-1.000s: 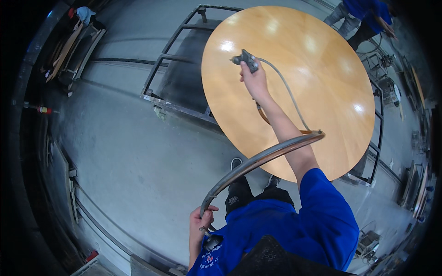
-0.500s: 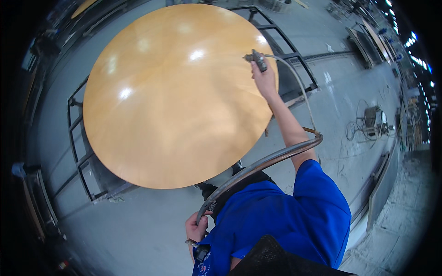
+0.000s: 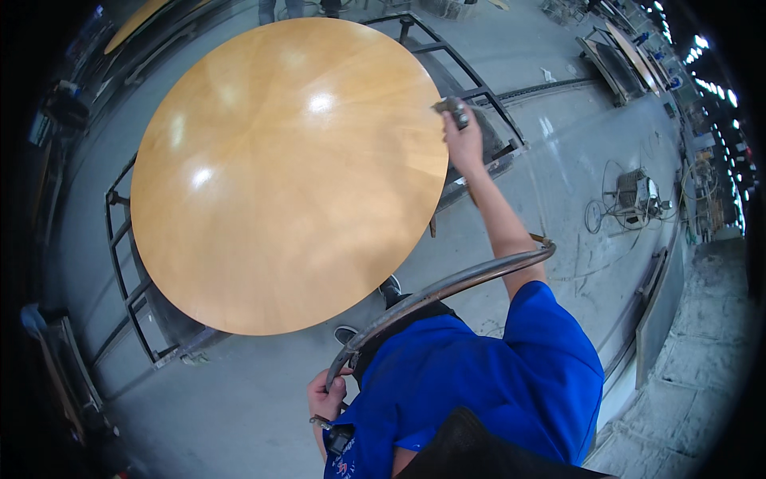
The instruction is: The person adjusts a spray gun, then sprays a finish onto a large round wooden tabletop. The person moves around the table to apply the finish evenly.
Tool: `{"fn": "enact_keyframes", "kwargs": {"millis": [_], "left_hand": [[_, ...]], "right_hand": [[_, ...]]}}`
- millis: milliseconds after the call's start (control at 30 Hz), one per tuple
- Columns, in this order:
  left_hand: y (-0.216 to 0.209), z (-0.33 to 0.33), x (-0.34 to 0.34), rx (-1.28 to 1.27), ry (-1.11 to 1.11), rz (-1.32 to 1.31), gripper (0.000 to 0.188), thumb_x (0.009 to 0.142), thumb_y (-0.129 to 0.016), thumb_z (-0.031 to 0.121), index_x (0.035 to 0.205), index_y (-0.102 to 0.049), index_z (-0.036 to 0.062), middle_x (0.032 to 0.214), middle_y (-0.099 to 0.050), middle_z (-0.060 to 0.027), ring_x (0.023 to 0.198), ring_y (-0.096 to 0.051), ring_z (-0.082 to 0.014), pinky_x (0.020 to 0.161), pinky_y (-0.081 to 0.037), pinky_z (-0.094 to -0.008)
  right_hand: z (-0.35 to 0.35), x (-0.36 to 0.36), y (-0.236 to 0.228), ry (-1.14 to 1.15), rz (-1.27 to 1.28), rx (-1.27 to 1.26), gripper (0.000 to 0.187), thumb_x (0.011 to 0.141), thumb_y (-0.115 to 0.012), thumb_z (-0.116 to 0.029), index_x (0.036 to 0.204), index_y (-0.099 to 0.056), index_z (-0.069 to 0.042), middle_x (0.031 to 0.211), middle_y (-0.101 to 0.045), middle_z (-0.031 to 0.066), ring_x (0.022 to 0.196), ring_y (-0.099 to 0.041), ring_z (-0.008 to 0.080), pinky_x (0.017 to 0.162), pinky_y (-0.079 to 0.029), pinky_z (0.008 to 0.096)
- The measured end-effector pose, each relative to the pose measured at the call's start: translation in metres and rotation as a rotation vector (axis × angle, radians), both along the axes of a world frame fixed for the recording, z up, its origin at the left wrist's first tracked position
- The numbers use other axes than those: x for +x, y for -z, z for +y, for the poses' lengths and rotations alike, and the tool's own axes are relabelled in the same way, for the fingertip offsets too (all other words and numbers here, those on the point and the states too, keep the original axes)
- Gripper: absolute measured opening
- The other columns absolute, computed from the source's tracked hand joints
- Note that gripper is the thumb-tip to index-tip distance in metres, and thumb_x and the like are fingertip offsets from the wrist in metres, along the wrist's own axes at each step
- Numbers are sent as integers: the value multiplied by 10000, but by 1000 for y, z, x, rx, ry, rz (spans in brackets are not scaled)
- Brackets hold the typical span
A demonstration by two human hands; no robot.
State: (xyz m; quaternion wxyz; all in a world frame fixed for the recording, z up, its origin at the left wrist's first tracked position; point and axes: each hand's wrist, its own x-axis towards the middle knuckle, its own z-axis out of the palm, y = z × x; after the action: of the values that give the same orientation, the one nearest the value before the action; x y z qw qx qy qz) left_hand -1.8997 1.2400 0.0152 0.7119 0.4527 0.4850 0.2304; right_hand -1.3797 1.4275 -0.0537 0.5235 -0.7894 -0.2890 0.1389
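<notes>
Head view: what sits closest to us?

The blue shirt (image 3: 487,375), then the left hand (image 3: 323,393). Its fingers are curled firmly around the lower end of a thick hose (image 3: 435,297).

And where does that hose run?

From the left fingers it arcs up and to the right, crossing in front of the right forearm (image 3: 499,215), then bends back just beyond it.

What about the right hand (image 3: 464,144)?

It reaches forward with its fingers wrapped around a dark spray gun (image 3: 457,112). The gun sits at the far end of the hand, its front jutting out past the fingers on the left. Blur hides how each finger lies.

Which way does it point?

The nozzle (image 3: 436,107) faces left, over the near-right edge of the round wooden panel (image 3: 287,184). The visible body slants from upper left to lower right. I can't tell its height above the panel.

What holds the panel?

A dark metal frame (image 3: 120,239), standing on the grey floor (image 3: 231,399).

Further off?

A box-shaped machine (image 3: 638,196) with loose cables to the right, another person's legs (image 3: 277,11) beyond the panel, and a rack (image 3: 604,69) of flat boards at upper right.
</notes>
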Motion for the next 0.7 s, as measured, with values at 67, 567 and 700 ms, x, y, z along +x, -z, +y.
{"fn": "enact_keyframes", "kwargs": {"millis": [67,567,700], "left_hand": [[5,-5,-4,32,15,-21,545,913,-680,491,1034,-689,-40,626,-498,39,527,-423,-49,481,-310,-239],[-1,-166,-133,95,-704,-130,610,835,-734,558,997,-684,-28,606,-517,28,517,-451,-72,487,-324,-240],[5,-199,-154,122,-787,-121,816,817,-608,749,1004,-662,-43,560,-492,12,458,-440,-80,431,-293,-255]], "right_hand": [[10,-35,2,-171,65,25,446,968,-621,-278,1349,-540,-61,949,-681,127,820,-684,212,748,-540,341],[96,-461,7,-795,455,235,253,983,-628,-205,1130,-529,-25,710,-598,26,560,-581,101,511,-485,245],[81,-535,-13,-940,517,269,238,988,-622,-208,1121,-537,-29,723,-604,27,561,-581,102,504,-476,244]]}}
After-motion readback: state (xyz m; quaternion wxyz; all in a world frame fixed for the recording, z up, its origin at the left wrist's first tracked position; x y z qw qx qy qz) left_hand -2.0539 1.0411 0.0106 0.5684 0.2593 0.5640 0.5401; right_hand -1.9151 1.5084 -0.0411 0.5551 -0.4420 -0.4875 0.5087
